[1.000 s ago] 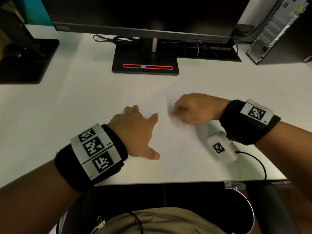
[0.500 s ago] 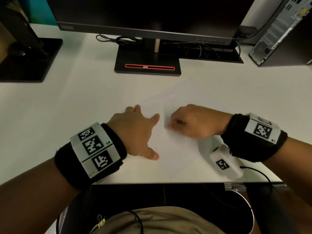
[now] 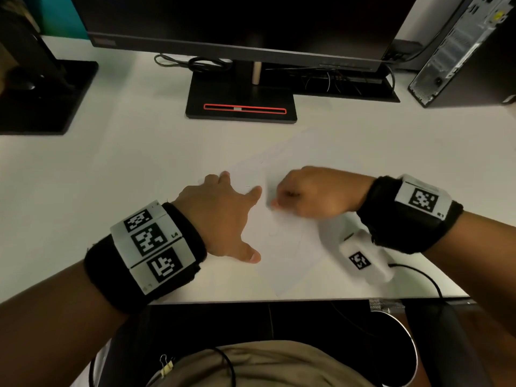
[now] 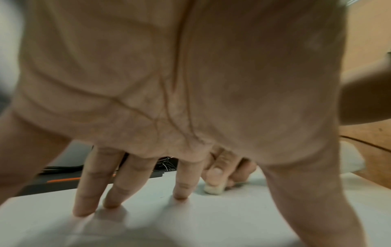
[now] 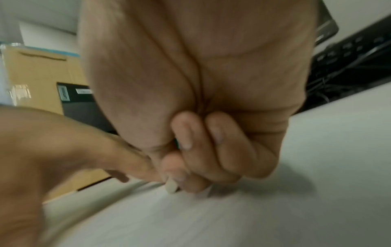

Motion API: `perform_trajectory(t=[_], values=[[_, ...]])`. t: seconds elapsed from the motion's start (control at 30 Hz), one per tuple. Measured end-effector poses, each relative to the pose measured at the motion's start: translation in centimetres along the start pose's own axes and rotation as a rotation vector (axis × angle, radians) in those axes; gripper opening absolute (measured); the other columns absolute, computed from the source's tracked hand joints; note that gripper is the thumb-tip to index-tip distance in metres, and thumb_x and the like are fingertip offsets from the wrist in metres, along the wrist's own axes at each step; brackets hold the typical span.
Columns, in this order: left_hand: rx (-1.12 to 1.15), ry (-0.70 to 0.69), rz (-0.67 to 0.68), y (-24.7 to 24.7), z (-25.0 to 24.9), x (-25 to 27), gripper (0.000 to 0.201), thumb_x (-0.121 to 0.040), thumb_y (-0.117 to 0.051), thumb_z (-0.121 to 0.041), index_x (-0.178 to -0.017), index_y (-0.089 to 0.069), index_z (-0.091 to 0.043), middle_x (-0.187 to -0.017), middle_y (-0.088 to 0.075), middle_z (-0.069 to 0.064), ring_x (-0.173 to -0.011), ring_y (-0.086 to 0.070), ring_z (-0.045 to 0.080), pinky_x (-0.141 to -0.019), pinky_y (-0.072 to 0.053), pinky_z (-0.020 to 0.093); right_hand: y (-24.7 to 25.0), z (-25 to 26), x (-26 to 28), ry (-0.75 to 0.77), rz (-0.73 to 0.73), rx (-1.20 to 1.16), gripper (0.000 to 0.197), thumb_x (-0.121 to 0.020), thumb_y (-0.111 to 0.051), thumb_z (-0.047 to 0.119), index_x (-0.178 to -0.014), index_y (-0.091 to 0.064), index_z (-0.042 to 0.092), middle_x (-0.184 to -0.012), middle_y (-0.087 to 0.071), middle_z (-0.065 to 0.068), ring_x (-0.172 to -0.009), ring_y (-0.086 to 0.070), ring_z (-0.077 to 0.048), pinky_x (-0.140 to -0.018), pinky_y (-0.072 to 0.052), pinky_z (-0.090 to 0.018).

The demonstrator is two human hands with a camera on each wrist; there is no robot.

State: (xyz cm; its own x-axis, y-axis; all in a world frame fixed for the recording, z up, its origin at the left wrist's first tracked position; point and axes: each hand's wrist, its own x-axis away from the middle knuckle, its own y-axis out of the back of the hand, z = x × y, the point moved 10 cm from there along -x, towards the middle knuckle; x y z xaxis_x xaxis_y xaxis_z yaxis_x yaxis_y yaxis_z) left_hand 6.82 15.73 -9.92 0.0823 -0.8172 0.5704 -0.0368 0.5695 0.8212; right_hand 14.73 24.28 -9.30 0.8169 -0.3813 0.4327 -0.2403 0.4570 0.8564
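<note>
Sheet of white paper with faint pencil lines, lying flat and askew on the white worktop; lower centre of the head view, its near corner close to the worktop's front edge

Left hand: centre of the head view, palm down on the left part of the sheet; fingers straight and spread, tips pressing the paper, thumb stretched toward the bottom of the frame; nothing held

Right hand: just right of centre, close beside the left index fingertip; fingers curled into a tight bunch, thumb and forefinger pinching a small white rounded eraser; lower end of the eraser touching the paper, right of the left index fingertip in the left wrist view; outline slightly blurred

Wrists: black fabric bands with white square-code tags, one on each; white camera block with a black cable under the right wrist, lower right

Surroundings: black monitor across the top of the frame; black flat stand base with a red-outlined slot, upper centre, well apart from the sheet; black cables coiled behind it; grey computer tower, upper right
</note>
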Motion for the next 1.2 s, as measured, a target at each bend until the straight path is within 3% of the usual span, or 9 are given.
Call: perform_trajectory(t=[0.13, 0.3, 0.47, 0.6, 0.67, 0.83, 1.0, 1.1, 1.2], values=[[-0.003, 0.002, 0.001, -0.1, 0.0, 0.0, 0.118, -0.07, -0.059, -0.084, -0.155, 0.01, -0.04, -0.163, 0.002, 0.02, -0.149, -0.009, 0.034, -0.106, -0.037, 0.05, 2.1, -1.9, -0.9, -0.066, -0.167, 0.013, 0.047, -0.106, -0.042, 0.038, -0.069, -0.051, 0.011, -0.071, -0.057, -0.003, -0.065, -0.05, -0.019, -0.063, -0.039, -0.031], [0.006, 0.003, -0.01, -0.1, 0.2, -0.1, 0.118, -0.069, -0.059, -0.084, -0.155, 0.009, -0.041, -0.162, -0.001, 0.019, -0.148, -0.012, 0.034, -0.106, -0.038, 0.05, -0.8, 1.4, 0.3, 0.065, 0.009, 0.012, 0.045, -0.105, -0.043, 0.042, -0.068, -0.049, 0.017, -0.065, -0.051, 0.005, -0.061, -0.048, -0.009, -0.063, -0.036, -0.026], [0.006, 0.009, -0.008, -0.2, 0.3, -0.2, 0.118, -0.069, -0.059, -0.084, -0.154, 0.01, -0.042, -0.163, 0.002, 0.019, -0.149, -0.01, 0.034, -0.107, -0.039, 0.052, 0.7, -0.6, 0.7, -0.004, -0.128, -0.002, 0.045, -0.105, -0.043, 0.041, -0.067, -0.049, 0.017, -0.069, -0.052, 0.005, -0.064, -0.048, -0.011, -0.068, -0.037, -0.031], [0.011, -0.002, -0.016, -0.2, 0.2, -0.2, 0.118, -0.068, -0.061, -0.084, -0.155, 0.008, -0.042, -0.162, -0.002, 0.018, -0.148, -0.013, 0.034, -0.106, -0.04, 0.051, -2.2, 3.2, 1.9, 0.134, -0.006, -0.034, 0.044, -0.105, -0.044, 0.039, -0.065, -0.045, 0.02, -0.06, -0.048, 0.004, -0.056, -0.045, -0.009, -0.061, -0.035, -0.024], [0.002, -0.003, -0.017, -0.3, 0.3, -0.2, 0.119, -0.068, -0.061, -0.084, -0.155, 0.008, -0.042, -0.162, -0.004, 0.019, -0.147, -0.014, 0.034, -0.106, -0.04, 0.05, -2.3, 3.0, 2.1, 0.119, 0.026, -0.055, 0.046, -0.105, -0.046, 0.043, -0.066, -0.049, 0.018, -0.059, -0.049, 0.004, -0.057, -0.047, -0.01, -0.061, -0.036, -0.024], [0.009, 0.005, -0.009, -0.2, 0.3, -0.2, 0.117, -0.069, -0.061, -0.083, -0.155, 0.008, -0.041, -0.162, -0.002, 0.019, -0.148, -0.012, 0.034, -0.107, -0.038, 0.05, -0.6, 1.6, 2.0, 0.056, -0.099, -0.028, 0.044, -0.105, -0.045, 0.039, -0.071, -0.051, 0.012, -0.064, -0.049, 0.004, -0.06, -0.046, -0.007, -0.063, -0.032, -0.026], [0.011, -0.007, -0.01, -0.3, 0.3, -0.2, 0.119, -0.069, -0.061, -0.083, -0.155, 0.01, -0.041, -0.162, 0.0, 0.02, -0.148, -0.012, 0.034, -0.107, -0.037, 0.049, -2.9, 3.9, 3.1, 0.136, 0.041, -0.037, 0.045, -0.106, -0.045, 0.039, -0.068, -0.05, 0.014, -0.057, -0.049, 0.003, -0.054, -0.046, -0.009, -0.057, -0.034, -0.02], [0.015, 0.002, 0.0, -0.3, 0.3, -0.2, 0.119, -0.069, -0.061, -0.082, -0.155, 0.01, -0.042, -0.163, 0.003, 0.019, -0.149, -0.009, 0.034, -0.109, -0.036, 0.05, -0.7, 1.5, 2.1, 0.055, -0.065, -0.012, 0.044, -0.104, -0.046, 0.037, -0.072, -0.055, 0.009, -0.066, -0.056, 0.0, -0.062, -0.049, -0.01, -0.066, -0.036, -0.026], [0.016, 0.004, 0.002, -0.3, 0.3, -0.2, 0.119, -0.069, -0.061, -0.082, -0.155, 0.011, -0.042, -0.163, 0.004, 0.02, -0.149, -0.008, 0.034, -0.11, -0.036, 0.05, -0.9, 2.3, 2.0, 0.077, -0.11, 0.002, 0.04, -0.104, -0.045, 0.033, -0.069, -0.049, 0.014, -0.063, -0.049, 0.003, -0.059, -0.045, -0.008, -0.065, -0.032, -0.025]])
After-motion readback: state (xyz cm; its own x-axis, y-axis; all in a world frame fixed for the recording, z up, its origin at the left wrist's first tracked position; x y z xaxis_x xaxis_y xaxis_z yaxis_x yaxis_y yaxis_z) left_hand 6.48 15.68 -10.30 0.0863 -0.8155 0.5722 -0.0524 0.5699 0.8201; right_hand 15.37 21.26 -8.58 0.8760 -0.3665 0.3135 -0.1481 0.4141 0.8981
